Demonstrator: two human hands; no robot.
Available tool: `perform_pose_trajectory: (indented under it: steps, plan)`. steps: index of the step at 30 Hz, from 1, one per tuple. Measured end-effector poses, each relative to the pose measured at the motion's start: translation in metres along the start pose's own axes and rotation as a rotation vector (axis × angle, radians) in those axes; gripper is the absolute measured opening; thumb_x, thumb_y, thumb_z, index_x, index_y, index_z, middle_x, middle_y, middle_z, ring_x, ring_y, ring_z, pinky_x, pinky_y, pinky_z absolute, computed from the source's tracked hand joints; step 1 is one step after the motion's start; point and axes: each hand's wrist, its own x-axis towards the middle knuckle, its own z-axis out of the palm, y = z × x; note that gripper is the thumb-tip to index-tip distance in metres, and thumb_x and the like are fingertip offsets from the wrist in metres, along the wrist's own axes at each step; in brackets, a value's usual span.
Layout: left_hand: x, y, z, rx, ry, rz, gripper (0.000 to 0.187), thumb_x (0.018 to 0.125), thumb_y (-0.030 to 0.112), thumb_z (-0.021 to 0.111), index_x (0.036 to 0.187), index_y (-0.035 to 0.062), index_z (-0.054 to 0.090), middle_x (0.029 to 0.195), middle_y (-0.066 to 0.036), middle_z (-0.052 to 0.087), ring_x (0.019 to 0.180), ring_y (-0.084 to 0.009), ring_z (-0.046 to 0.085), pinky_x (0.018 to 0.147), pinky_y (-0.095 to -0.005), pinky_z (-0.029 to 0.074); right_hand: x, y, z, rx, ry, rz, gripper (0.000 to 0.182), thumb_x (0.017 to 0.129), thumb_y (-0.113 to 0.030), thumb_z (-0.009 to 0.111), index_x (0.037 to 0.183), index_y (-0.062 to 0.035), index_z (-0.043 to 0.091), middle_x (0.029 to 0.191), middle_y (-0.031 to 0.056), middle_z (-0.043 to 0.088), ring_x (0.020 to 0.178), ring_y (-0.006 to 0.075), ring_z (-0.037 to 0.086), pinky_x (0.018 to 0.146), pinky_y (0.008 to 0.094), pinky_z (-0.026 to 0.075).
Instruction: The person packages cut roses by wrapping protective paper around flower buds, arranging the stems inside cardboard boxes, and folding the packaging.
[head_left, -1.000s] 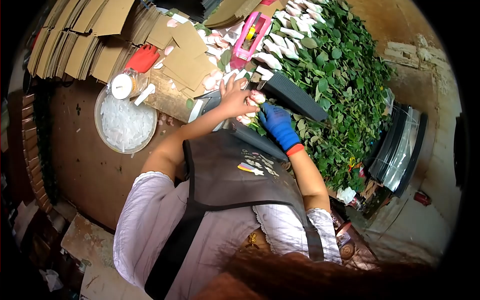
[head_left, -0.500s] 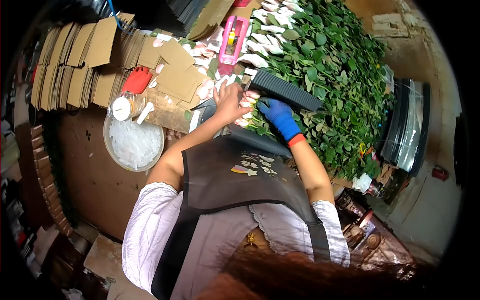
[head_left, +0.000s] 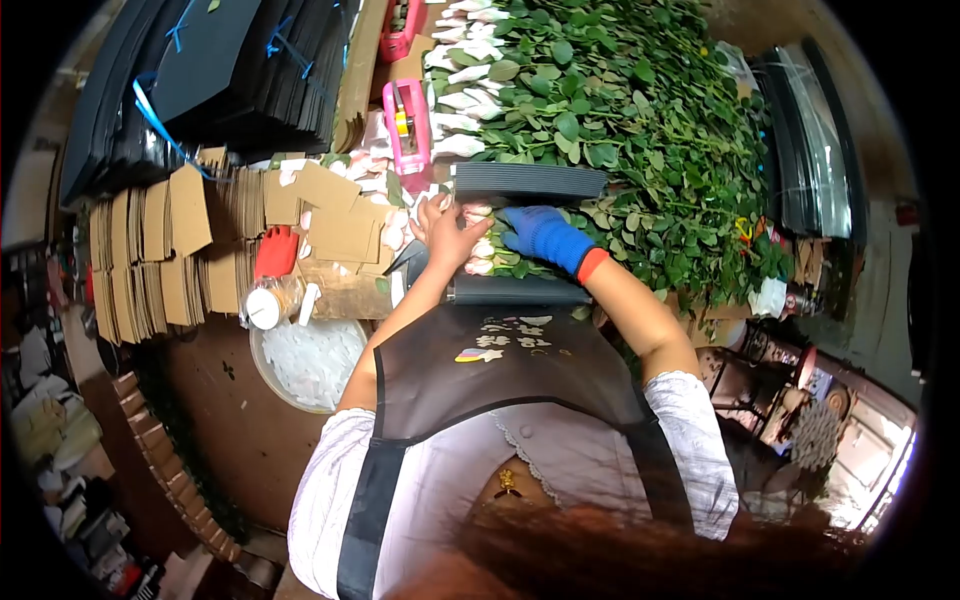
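Note:
Pink roses [head_left: 480, 266] lie with their heads to the left between two black corrugated boards, the upper board [head_left: 530, 182] and the lower board [head_left: 520, 291]. My bare left hand [head_left: 450, 232] is at the left of the rose heads, its fingers apart and its thumb against the blooms. On the other side, my right hand [head_left: 545, 238] wears a blue glove with a red cuff; its fingers are bent together at the roses just behind their heads. The gloved fingertips partly hide the stems.
Leafy stems [head_left: 640, 130] with white-wrapped heads fill the upper right. A pink tape dispenser [head_left: 407, 130] stands above my left hand. Cardboard pieces [head_left: 340, 225], a red glove [head_left: 276, 252], a jar [head_left: 268, 305] and a tub of white strips [head_left: 310, 365] are at left.
The view has turned and shifted, so the boards now look level and more black sheets show at upper left. Both hands remain at the roses, the gloved fingers slightly straighter.

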Motion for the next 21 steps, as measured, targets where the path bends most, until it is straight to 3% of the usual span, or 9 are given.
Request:
perform_pose_trajectory:
  steps: [1, 4, 8, 9, 15, 18, 21]
  plan:
    - [0.001, 0.000, -0.001, -0.006, -0.012, -0.016, 0.054, 0.068, 0.053, 0.085, 0.097, 0.0080, 0.076, 0.146, -0.016, 0.043, 0.145, -0.0393, 0.020, 0.114, -0.0661, 0.002, -0.003, 0.001, 0.002, -0.089, 0.052, -0.036, 0.044, 0.093, -0.046, 0.057, 0.119, -0.0113, 0.063, 0.098, 0.0181, 0.072, 0.092, 0.0382, 0.068, 0.082, 0.0500, 0.053]
    - [0.002, -0.003, 0.005, 0.027, 0.011, 0.004, 0.053, 0.068, 0.050, 0.085, 0.102, 0.0095, 0.076, 0.147, -0.016, 0.042, 0.146, -0.0399, 0.019, 0.115, -0.0665, 0.000, -0.012, -0.015, -0.001, 0.013, 0.370, 0.058, 0.042, 0.094, -0.048, 0.056, 0.114, -0.0122, 0.065, 0.095, 0.0164, 0.073, 0.091, 0.0361, 0.069, 0.081, 0.0489, 0.053]
    - [0.001, -0.004, 0.004, -0.011, -0.008, 0.001, 0.048, 0.068, 0.045, 0.085, 0.101, 0.0114, 0.077, 0.148, -0.015, 0.043, 0.146, -0.0401, 0.019, 0.115, -0.0675, -0.001, 0.012, -0.025, -0.004, -0.104, 0.165, 0.173, 0.042, 0.096, -0.047, 0.051, 0.100, -0.0099, 0.071, 0.092, 0.0137, 0.074, 0.088, 0.0326, 0.071, 0.079, 0.0456, 0.054]
    - [0.001, -0.004, 0.003, -0.009, -0.006, 0.010, 0.047, 0.067, 0.045, 0.086, 0.100, 0.0111, 0.077, 0.148, -0.015, 0.044, 0.146, -0.0400, 0.020, 0.115, -0.0674, -0.001, 0.014, -0.030, -0.004, -0.152, 0.195, 0.164, 0.036, 0.096, -0.039, 0.054, 0.092, -0.0099, 0.075, 0.091, 0.0133, 0.075, 0.088, 0.0314, 0.073, 0.074, 0.0447, 0.056]
    - [0.000, -0.008, 0.005, 0.025, 0.003, 0.066, 0.044, 0.067, 0.044, 0.087, 0.092, 0.0086, 0.077, 0.146, -0.017, 0.046, 0.146, -0.0401, 0.022, 0.117, -0.0657, 0.001, 0.023, -0.046, -0.003, -0.147, 0.178, 0.237, 0.024, 0.092, -0.026, 0.061, 0.097, -0.0108, 0.079, 0.095, 0.0148, 0.076, 0.092, 0.0314, 0.075, 0.069, 0.0462, 0.058]
    - [0.003, -0.011, 0.005, 0.017, -0.042, 0.041, 0.044, 0.068, 0.045, 0.087, 0.092, 0.0093, 0.078, 0.147, -0.017, 0.045, 0.147, -0.0403, 0.021, 0.116, -0.0661, 0.000, 0.038, -0.038, 0.014, -0.265, 0.233, 0.174, 0.024, 0.092, -0.025, 0.061, 0.097, -0.0104, 0.079, 0.098, 0.0149, 0.076, 0.093, 0.0311, 0.074, 0.072, 0.0452, 0.058]
    - [0.007, -0.015, 0.007, 0.017, -0.050, 0.046, 0.044, 0.068, 0.045, 0.086, 0.092, 0.0102, 0.078, 0.147, -0.017, 0.045, 0.147, -0.0405, 0.020, 0.116, -0.0673, -0.001, 0.008, -0.045, -0.023, -0.177, 0.108, 0.091, 0.023, 0.092, -0.025, 0.059, 0.098, -0.0119, 0.077, 0.100, 0.0144, 0.075, 0.093, 0.0313, 0.074, 0.073, 0.0451, 0.057]
